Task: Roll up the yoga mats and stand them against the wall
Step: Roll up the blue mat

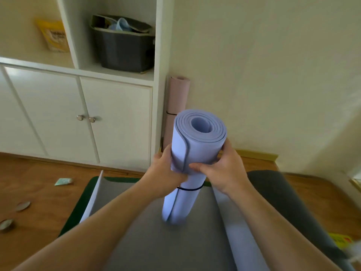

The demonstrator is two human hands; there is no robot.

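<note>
Cream wall (273, 75) behind, pink rolled mat (178, 98) already upright at centre. Centre frame — lilac rolled mat (192, 153), banded, clasped upright by left hand (166, 169) and right hand (220, 171), fingers curled round it. Likely to topple if set down off-plumb.

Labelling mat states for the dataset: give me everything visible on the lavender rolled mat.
The lavender yoga mat looks like smooth foam, rolled into a tight cylinder with its spiral end facing the camera. A thin black band circles it below the hands. It is held roughly upright, tilted slightly, above a grey unrolled mat. The left hand and right hand grip its upper part from either side.
</note>
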